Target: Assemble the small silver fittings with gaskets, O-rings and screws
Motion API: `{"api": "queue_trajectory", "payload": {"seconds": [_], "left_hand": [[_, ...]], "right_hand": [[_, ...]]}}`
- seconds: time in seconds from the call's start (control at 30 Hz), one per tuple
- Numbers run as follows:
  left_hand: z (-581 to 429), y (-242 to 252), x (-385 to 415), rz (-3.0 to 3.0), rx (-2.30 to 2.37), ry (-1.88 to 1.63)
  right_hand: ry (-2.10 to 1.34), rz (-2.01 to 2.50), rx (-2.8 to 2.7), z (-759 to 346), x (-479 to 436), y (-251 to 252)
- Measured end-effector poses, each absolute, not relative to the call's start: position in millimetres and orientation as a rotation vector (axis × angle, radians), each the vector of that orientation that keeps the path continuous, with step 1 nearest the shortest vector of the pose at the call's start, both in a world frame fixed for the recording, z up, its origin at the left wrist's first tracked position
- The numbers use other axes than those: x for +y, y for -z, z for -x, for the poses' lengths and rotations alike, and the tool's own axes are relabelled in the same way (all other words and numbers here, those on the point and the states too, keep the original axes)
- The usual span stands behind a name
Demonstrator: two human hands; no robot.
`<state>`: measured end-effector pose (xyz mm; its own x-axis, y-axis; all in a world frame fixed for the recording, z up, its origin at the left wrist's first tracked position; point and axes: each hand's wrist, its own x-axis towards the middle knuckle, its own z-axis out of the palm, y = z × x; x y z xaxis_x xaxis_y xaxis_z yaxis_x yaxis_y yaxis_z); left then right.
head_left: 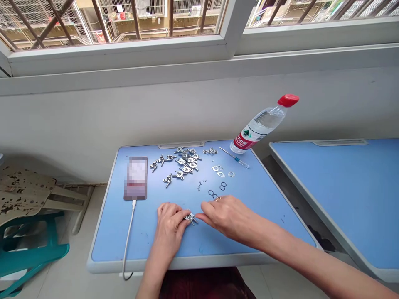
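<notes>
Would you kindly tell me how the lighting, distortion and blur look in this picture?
In the head view, soft daylight seems to enter by the window frame; the bottle leans outward, likely from wide-angle stretch; coarse pixels mask the phone, and the metal part in the left hand is too small to show fine detail.

You pinch a small, silvery metal fitting between the thumb and fingers of your left hand, over the near half of the bench. Your grip hides its left part; the part left bare is shiny, with slim prongs slanting rightward and toward you. Its right side comes right up to your right hand, though whether they touch is too small to tell
</notes>
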<state>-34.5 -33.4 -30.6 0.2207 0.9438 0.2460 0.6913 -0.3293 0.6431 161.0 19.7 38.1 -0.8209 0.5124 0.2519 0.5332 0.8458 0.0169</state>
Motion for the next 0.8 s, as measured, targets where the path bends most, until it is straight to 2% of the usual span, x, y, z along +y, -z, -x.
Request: {"api": "queue_trajectory", "payload": {"seconds": [0.07, 0.27, 0.5, 0.67, 0.8], "left_hand": [[34, 30, -33, -2.112, 1.517, -0.873], [35, 28, -33, -2.101, 1.496, -0.86], [34, 27, -33, -2.115, 1.506, -0.868], [35, 26, -33, -2.11, 1.491, -0.853], [34, 26, -34, -2.104, 1.507, -0.861]], "right_hand": [[0.121, 0.816, -2.816, -159, 20, -44], [-0.208, 0.797, -2.907, -160, 15, -61], [0.139, 0.763, -2.844, -154, 24, -44], [0.17, 0.786, -2.871, -152, 29, -45], [0.056, 0.661, -3.0, -156, 24, -50]]}}
